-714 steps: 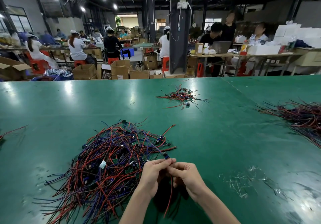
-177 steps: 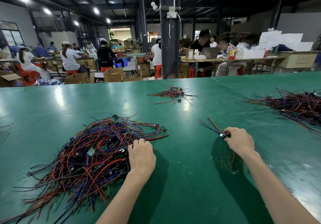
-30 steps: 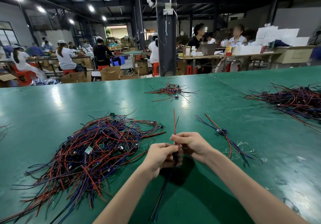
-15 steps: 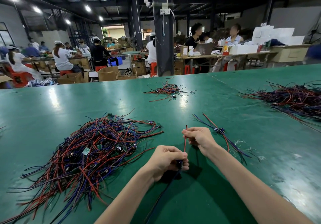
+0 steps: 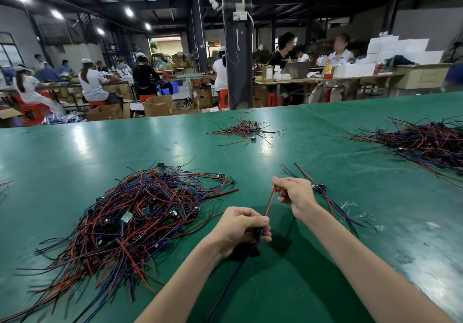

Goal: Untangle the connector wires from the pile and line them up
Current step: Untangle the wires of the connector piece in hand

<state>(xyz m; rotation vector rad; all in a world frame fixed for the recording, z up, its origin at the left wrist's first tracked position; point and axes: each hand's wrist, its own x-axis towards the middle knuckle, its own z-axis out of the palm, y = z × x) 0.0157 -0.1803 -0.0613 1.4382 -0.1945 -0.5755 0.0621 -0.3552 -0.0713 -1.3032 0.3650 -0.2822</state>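
Looks early: the big tangled pile point(image 5: 140, 217) sits on the green surface point(image 5: 75, 152), only a few lined-up wires point(image 5: 319, 188) right of it. Left grip point(image 5: 241, 227) clasps a connector wire point(image 5: 270, 202) at its plug; right grip point(image 5: 297, 195) pinches its red lead taut

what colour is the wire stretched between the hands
Red: the wire runs from the right hand to the left hand; head view.

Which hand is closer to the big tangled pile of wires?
Left. The left hand sits just right of the pile; the right hand is farther right, near the sorted wires. Both grip one wire.
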